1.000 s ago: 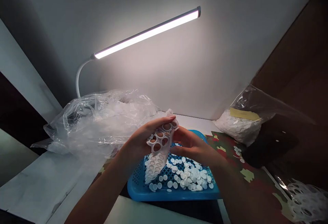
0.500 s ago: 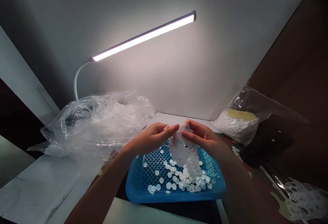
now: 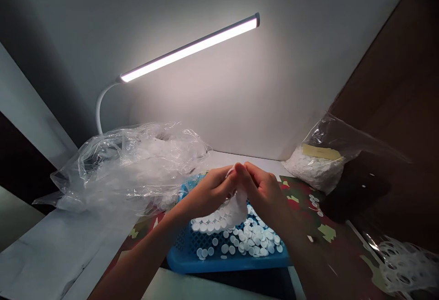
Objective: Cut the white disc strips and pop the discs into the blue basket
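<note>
White disc sheet [image 3: 219,220]: hangs above the blue plastic basket [image 3: 226,265], its upper end bunched in the hands, its lower part bending leftward with rows of round discs standing out on it. Looks light and soft – likely floppy rather than stiff, with smooth faces that may slip a little. Any thin web between discs probably tears under a hard pull; best hold seems a pinch on the gathered upper end, or a flat grip along the edge.

Left hand [image 3: 212,190] and right hand [image 3: 265,192] together over the basket, thumbs meeting, both closed on the sheet's upper end; most fingertips hidden.

Loose white discs [image 3: 257,238] lie in the basket, heaped thickest toward its near right. Under and beside it, a camouflage-patterned cloth [image 3: 329,233]. Left of the basket, a crumpled clear plastic bag [image 3: 144,163]. Beyond its right side, a clear bag of white pieces [image 3: 315,172] with a yellow label [image 3: 321,152]; nearer, well right of it – holed white webbing [image 3: 408,263].
</note>
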Available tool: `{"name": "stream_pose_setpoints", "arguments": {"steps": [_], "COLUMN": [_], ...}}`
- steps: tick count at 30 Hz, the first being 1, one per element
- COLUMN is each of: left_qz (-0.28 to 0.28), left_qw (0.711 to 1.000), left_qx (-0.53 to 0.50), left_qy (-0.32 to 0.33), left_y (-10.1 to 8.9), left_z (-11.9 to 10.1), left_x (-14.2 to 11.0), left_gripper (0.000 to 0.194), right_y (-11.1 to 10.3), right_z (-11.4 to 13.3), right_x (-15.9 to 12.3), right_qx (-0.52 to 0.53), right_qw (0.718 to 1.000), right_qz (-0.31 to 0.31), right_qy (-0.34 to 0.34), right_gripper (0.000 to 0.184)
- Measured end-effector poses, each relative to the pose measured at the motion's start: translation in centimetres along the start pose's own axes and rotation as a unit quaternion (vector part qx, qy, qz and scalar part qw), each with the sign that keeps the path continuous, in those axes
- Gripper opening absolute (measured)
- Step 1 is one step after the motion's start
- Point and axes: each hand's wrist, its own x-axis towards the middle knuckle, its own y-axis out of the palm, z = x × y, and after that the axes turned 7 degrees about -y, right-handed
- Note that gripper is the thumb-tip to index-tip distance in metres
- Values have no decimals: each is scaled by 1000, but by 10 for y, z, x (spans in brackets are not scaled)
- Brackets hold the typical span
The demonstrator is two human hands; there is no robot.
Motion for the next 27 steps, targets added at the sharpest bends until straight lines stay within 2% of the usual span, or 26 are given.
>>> {"name": "stream_pose_setpoints", "arguments": {"steps": [5,8,11,13,15,17,20,23,25,27], "left_qz": [10,-18,-48,-58,-65,-67,-58,-63,-82,-88], "left_qw": [1000,998,988,983,987,996,992,974,967,975], "left_qx": [7,63,141,161,130,49,-108,-212,-227,-187], "left_qy": [-10,12,46,63,64,40,-7,-51,-79,-84], "left_y": [2,2,4,6,8,9,11,13,12,7], "left_z": [1,2,4,5,5,6,5,3,2,-2], "left_x": [0,2,4,5,6,6,6,6,6,4], "left_gripper": [32,32,33,33,33,33,35,36,37,40], "right_y": [0,-1,-2,-3,-3,-2,2,5,2,-6], "right_z": [-7,-12,-13,-14,-15,-17,-18,-16,-15,-17], "right_x": [5,7,6,6,6,7,9,10,12,15], "right_qx": [3,-54,-128,-116,-44,83,302,428,461,477], "right_qw": [1000,998,991,992,998,996,952,900,883,873], "right_qz": [6,5,13,29,36,34,12,-31,-54,-78], "right_qy": [-15,-45,-37,-30,-27,0,58,71,72,69], "right_gripper": [42,39,38,37,36,35,36,39,42,41]}}
